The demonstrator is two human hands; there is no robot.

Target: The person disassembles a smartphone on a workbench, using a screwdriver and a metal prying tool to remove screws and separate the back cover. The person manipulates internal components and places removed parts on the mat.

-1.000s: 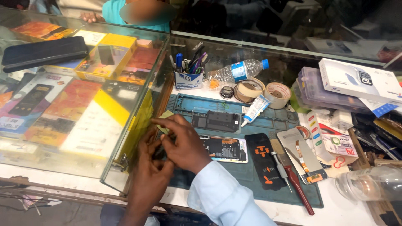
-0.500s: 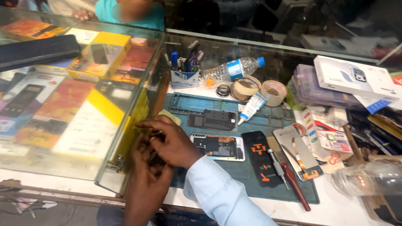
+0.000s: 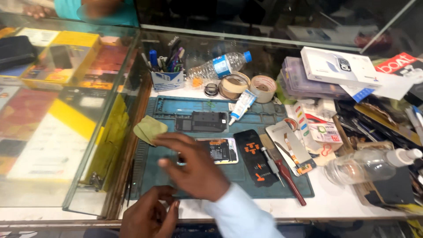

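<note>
1. A white worktop (image 3: pixel 335 203) carries a blue-green repair mat (image 3: pixel 167 108).
2. A glass display case (image 3: pixel 48 132) stands on the left.
3. A glass partition (image 3: pixel 273 42) runs behind; beyond it the room is dim.

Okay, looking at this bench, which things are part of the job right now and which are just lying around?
In hand:
right hand over the open phone
left hand at the mat's near edge
black frame
screwdriver
green cloth

Lying about:
water bottle
tape rolls
pen holder
glue tube
spray bottle
white box
</note>
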